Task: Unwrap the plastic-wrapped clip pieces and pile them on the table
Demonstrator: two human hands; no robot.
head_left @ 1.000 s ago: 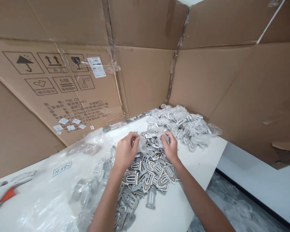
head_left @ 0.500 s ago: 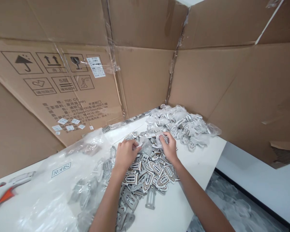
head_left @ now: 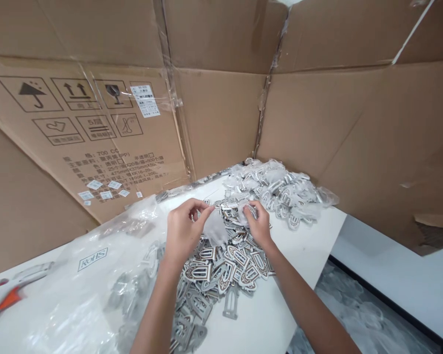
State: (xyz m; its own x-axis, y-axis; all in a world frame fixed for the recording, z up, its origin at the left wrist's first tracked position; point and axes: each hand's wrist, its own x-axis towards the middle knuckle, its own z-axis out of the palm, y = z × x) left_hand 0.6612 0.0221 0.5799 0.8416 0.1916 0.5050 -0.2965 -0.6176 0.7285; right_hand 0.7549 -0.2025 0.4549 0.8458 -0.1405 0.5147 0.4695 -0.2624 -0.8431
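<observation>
My left hand (head_left: 187,227) pinches the edge of a small frosted plastic bag (head_left: 214,228), which hangs from the fingertips over the pile. To its right, my right hand (head_left: 257,221) is closed around another small translucent bag (head_left: 243,212); what is inside it is mostly hidden by the fingers. Beneath both hands spreads a heap of loose grey, arch-shaped metal pieces (head_left: 225,273) with slots, several showing brown-and-white patterned faces. Behind my right hand lies a second heap of such pieces in clear bags (head_left: 280,184).
Tall cardboard walls (head_left: 221,118) stand behind the white table (head_left: 258,314). A large clear bag marked ROHS (head_left: 92,259) covers the left side, with a white-and-orange tool (head_left: 11,292) at the far left. Plastic bags (head_left: 358,305) lie below the table's right edge.
My left hand has lifted and turned slightly left, and the small bag in it now hangs down in fuller view. My right hand has stayed almost in place.
</observation>
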